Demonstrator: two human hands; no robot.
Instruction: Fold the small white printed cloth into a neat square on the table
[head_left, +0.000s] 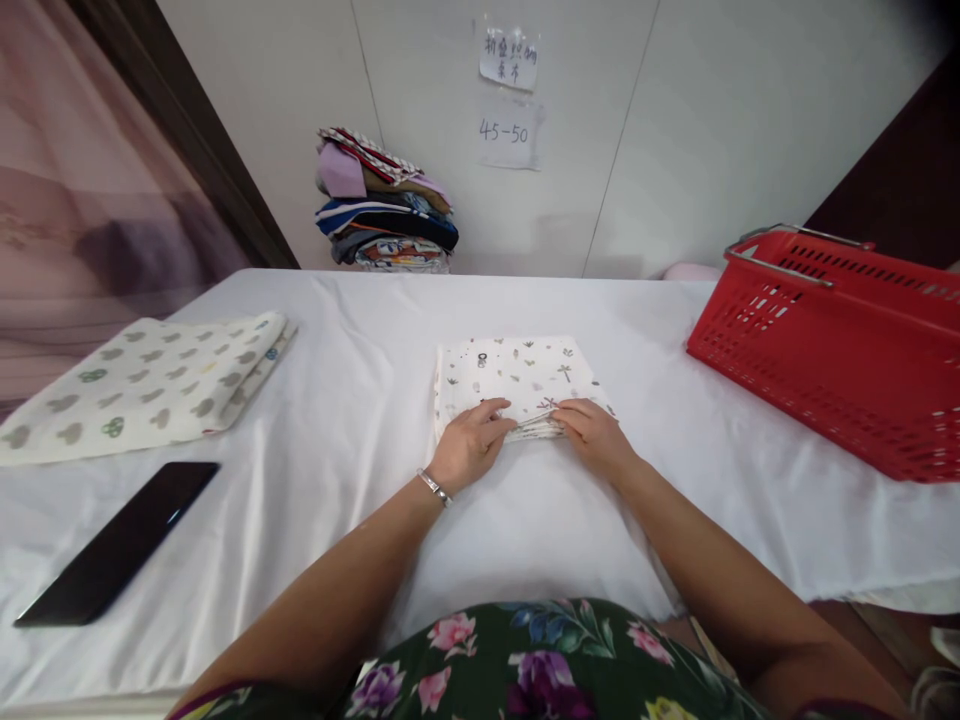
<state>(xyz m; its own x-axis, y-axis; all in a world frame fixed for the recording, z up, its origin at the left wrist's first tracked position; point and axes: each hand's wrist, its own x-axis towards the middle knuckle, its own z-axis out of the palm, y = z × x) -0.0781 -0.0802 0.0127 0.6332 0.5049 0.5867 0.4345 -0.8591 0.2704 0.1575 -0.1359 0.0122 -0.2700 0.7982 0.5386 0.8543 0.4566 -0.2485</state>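
Observation:
A folded white cloth (517, 370) with small printed plants and figures lies flat on the white-covered table in front of me. My left hand (474, 438) is at its near left corner, thumb and fingers closed on the layered front edge. At the near right part of the same edge, my right hand (592, 432) pinches the layers between thumb and fingers. Several stacked folds show between the two hands. A silver bracelet (435, 487) circles my left wrist.
Left on the table lies a larger folded cloth (150, 380) with mushroom prints, and nearer, a black flat device (120, 540). A red plastic basket (840, 360) with metal handles stands right. Behind the far edge rises a stack of folded fabrics (386, 205) against the wall.

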